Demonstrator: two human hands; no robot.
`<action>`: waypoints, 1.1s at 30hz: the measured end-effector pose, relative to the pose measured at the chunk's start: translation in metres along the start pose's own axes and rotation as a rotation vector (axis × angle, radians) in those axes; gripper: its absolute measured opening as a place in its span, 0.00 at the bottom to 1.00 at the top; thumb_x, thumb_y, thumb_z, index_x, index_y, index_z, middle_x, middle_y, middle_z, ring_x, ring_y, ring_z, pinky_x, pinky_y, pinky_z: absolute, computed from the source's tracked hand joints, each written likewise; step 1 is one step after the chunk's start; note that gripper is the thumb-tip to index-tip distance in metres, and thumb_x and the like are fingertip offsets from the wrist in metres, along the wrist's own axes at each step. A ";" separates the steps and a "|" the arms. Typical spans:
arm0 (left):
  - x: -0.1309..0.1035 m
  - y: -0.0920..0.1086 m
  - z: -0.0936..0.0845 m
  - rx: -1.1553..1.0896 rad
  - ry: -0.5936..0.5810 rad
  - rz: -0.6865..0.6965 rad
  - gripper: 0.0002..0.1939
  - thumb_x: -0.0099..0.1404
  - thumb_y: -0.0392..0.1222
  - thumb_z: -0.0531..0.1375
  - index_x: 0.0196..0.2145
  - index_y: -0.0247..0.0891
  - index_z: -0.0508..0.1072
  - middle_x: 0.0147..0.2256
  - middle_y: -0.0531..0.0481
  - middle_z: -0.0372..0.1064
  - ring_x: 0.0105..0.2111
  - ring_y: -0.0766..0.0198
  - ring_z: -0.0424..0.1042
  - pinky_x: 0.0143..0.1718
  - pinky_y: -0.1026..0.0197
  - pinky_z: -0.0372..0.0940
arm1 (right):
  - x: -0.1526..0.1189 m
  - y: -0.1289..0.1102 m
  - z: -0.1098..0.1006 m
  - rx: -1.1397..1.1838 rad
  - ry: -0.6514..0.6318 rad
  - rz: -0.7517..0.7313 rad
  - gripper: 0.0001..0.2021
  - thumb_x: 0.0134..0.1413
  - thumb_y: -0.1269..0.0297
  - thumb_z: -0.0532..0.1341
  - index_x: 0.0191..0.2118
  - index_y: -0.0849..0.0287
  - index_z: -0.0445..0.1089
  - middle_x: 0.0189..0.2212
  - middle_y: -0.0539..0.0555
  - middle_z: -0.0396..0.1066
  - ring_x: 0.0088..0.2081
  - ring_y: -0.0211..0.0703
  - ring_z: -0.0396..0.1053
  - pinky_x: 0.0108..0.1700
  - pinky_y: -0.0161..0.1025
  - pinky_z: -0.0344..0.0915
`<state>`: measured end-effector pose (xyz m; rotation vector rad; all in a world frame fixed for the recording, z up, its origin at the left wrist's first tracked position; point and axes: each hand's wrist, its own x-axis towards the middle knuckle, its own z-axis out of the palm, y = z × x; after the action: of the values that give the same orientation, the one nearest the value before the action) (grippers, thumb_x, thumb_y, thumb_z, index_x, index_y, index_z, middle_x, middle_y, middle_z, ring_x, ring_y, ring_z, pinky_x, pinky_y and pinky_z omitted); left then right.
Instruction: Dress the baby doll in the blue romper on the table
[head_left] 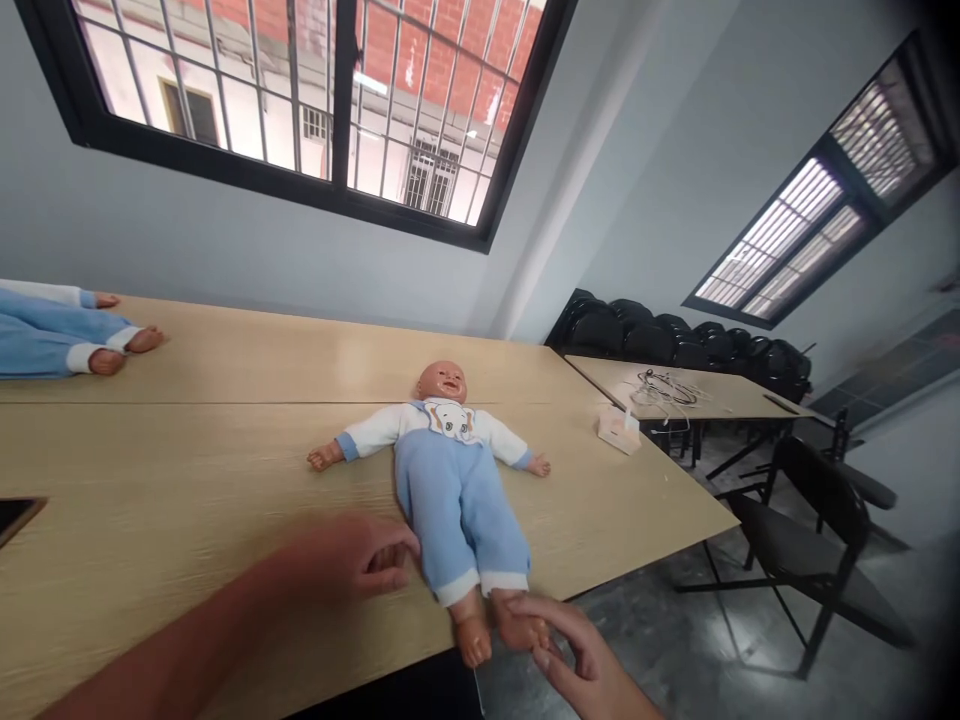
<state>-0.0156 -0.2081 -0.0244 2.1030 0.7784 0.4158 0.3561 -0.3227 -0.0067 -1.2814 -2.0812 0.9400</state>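
Note:
A baby doll (457, 490) lies on its back on the wooden table (187, 450), arms spread, head toward the window. It wears blue trousers and a white top with blue cuffs and an animal-face bib (452, 421). My left hand (367, 560) is beside the doll's leg on the left, fingers curled with a gap between thumb and fingers, nothing seen between them. At the table's front edge, my right hand (574, 650) has thumb and fingers around the doll's right-side foot (519, 625).
Another doll's legs (67, 335) lie at the far left, above a dark object's corner (19, 515). A tissue box (619, 430) is near the right edge. Cables (667, 388) lie on a further table. A black folding chair (806, 530) stands right; stacked chairs (675, 338) are behind.

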 end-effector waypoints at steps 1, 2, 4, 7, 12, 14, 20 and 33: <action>0.000 0.000 0.000 0.037 0.018 0.004 0.14 0.67 0.52 0.61 0.48 0.48 0.76 0.34 0.53 0.77 0.29 0.62 0.72 0.32 0.60 0.64 | 0.001 0.002 0.004 -0.050 0.008 -0.031 0.19 0.68 0.55 0.58 0.61 0.44 0.71 0.58 0.60 0.74 0.58 0.56 0.74 0.57 0.52 0.71; 0.000 -0.001 -0.003 0.084 0.050 0.012 0.14 0.68 0.50 0.59 0.48 0.47 0.76 0.35 0.52 0.77 0.30 0.62 0.73 0.33 0.60 0.64 | 0.002 0.005 0.007 -0.098 0.012 -0.063 0.19 0.68 0.57 0.58 0.62 0.44 0.70 0.57 0.60 0.75 0.57 0.55 0.74 0.56 0.51 0.72; -0.002 -0.005 -0.014 0.186 0.169 0.017 0.14 0.70 0.48 0.56 0.49 0.45 0.76 0.35 0.50 0.77 0.30 0.62 0.73 0.35 0.60 0.64 | 0.004 0.009 0.012 -0.182 0.021 -0.138 0.20 0.66 0.61 0.59 0.62 0.44 0.70 0.56 0.60 0.76 0.55 0.54 0.75 0.54 0.48 0.73; -0.003 -0.020 -0.038 0.283 0.431 -0.044 0.15 0.72 0.50 0.53 0.48 0.43 0.76 0.33 0.51 0.75 0.29 0.63 0.71 0.34 0.61 0.64 | 0.006 0.015 0.015 -0.269 0.043 -0.264 0.24 0.61 0.67 0.61 0.63 0.45 0.69 0.56 0.59 0.76 0.55 0.54 0.76 0.55 0.47 0.73; 0.018 -0.052 -0.079 0.033 0.804 -0.187 0.23 0.70 0.57 0.54 0.53 0.39 0.71 0.39 0.49 0.75 0.31 0.62 0.73 0.33 0.62 0.68 | 0.008 0.021 0.016 -0.343 0.077 -0.382 0.31 0.57 0.71 0.61 0.65 0.44 0.63 0.52 0.58 0.78 0.52 0.53 0.77 0.53 0.44 0.74; 0.032 -0.063 -0.092 -0.008 0.795 -0.191 0.26 0.69 0.56 0.55 0.55 0.36 0.70 0.46 0.44 0.75 0.39 0.59 0.76 0.40 0.59 0.71 | 0.009 0.019 0.014 -0.349 0.053 -0.383 0.30 0.60 0.70 0.60 0.67 0.43 0.61 0.51 0.58 0.78 0.50 0.52 0.78 0.51 0.44 0.74; 0.085 -0.085 -0.111 0.022 0.622 -0.221 0.34 0.65 0.58 0.56 0.63 0.36 0.68 0.63 0.38 0.67 0.62 0.48 0.68 0.64 0.50 0.63 | 0.007 0.009 0.004 -0.262 -0.008 -0.339 0.28 0.69 0.43 0.52 0.70 0.43 0.56 0.40 0.57 0.78 0.36 0.51 0.77 0.45 0.48 0.73; 0.105 -0.060 -0.104 0.131 0.359 -0.043 0.32 0.54 0.41 0.59 0.58 0.40 0.73 0.58 0.44 0.74 0.56 0.47 0.73 0.58 0.55 0.66 | 0.198 -0.048 -0.013 -0.368 0.114 -0.406 0.18 0.72 0.60 0.50 0.60 0.56 0.65 0.45 0.58 0.73 0.44 0.48 0.71 0.50 0.45 0.67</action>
<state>-0.0152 -0.0497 -0.0088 2.1554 1.0805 0.7505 0.2562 -0.1552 0.0522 -0.9866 -2.3680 0.3111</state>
